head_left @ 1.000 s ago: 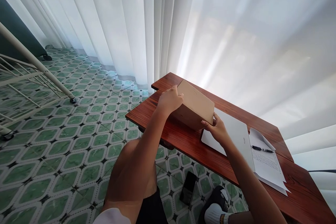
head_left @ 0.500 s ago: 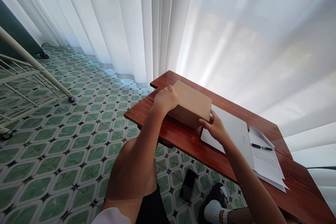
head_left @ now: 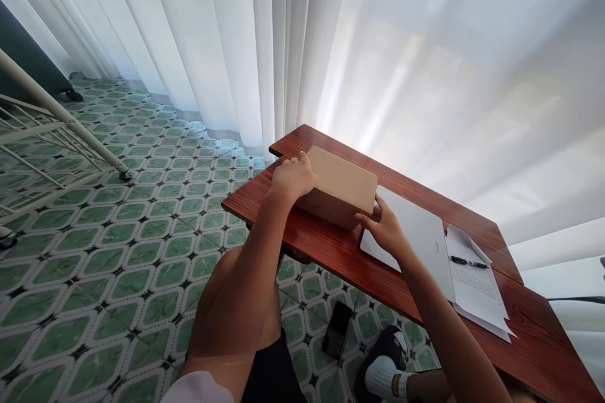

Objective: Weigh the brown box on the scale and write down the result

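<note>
Item: tan cardboard box, flat on the wooden bench near its left end, touching a closed white laptop. Left hand clasps the box's left end; right hand presses its right end, apparently gripping, fingertips partly hidden. Step judged: seating the box; next calls for letting go evenly. Also: papers, pen.

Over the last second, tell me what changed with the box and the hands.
The cardboard box, tilted up on its near edge a second ago, has come down to lie flat on the wooden table. The left hand and right hand stay on its two ends. The laptop, papers and pen lie as before.
</note>
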Demonstrator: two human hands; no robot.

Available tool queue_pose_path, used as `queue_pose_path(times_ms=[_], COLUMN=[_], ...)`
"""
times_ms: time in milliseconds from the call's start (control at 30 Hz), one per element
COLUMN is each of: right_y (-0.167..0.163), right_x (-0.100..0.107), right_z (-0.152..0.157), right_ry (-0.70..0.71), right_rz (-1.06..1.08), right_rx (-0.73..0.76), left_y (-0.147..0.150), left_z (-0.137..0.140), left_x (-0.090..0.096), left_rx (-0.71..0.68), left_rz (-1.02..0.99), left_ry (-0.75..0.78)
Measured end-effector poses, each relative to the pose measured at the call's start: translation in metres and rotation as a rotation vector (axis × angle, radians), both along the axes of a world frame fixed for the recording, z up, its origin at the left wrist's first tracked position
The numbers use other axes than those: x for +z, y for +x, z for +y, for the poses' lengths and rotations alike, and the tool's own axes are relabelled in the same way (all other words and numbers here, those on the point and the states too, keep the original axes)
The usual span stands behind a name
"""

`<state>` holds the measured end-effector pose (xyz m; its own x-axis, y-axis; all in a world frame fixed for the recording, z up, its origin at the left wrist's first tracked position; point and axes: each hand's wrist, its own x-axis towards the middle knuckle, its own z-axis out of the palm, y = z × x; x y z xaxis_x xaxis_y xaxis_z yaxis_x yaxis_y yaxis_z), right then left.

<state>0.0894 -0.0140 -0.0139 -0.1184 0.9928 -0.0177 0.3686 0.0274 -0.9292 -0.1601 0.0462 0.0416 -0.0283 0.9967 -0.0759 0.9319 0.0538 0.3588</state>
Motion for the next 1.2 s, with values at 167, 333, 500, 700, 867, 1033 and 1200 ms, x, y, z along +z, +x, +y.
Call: queue_pose_path(times_ms=[167, 333, 500, 700, 867, 1033, 1200], right_y=[0.000, 0.003, 0.012, 0.033, 0.048, 0.066, 0.095], right_x=[-0.002, -0.002, -0.007, -0.011, -0.002, 0.004, 0.001], right_z=[0.000, -0.001, -0.004, -0.014, -0.029, -0.047, -0.065], right_ry=[0.017, 0.023, 0.043, 0.084, 0.132, 0.274, 0.330], right_rz=[-0.012, -0.042, -0.055, -0.111, -0.207, -0.256, -0.296], right_rx=[-0.005, 0.016, 0.029, -0.023, -0.047, -0.003, 0.014], left_y=[-0.002, -0.002, 0.001, 0.013, 0.038, 0.068, 0.094], left_z=[0.000, -0.002, -0.005, -0.016, -0.036, -0.053, -0.063], left_x=[-0.003, -0.002, 0.001, 0.012, 0.027, 0.032, 0.025], left_rx=[-0.015, -0.009, -0.035, -0.157, -0.306, -0.498, -0.692], left_rz=[-0.007, -0.014, -0.014, -0.055, -0.147, -0.159, -0.113], left_ry=[-0.004, 0.006, 0.040, 0.401, 0.666, 0.739, 0.771])
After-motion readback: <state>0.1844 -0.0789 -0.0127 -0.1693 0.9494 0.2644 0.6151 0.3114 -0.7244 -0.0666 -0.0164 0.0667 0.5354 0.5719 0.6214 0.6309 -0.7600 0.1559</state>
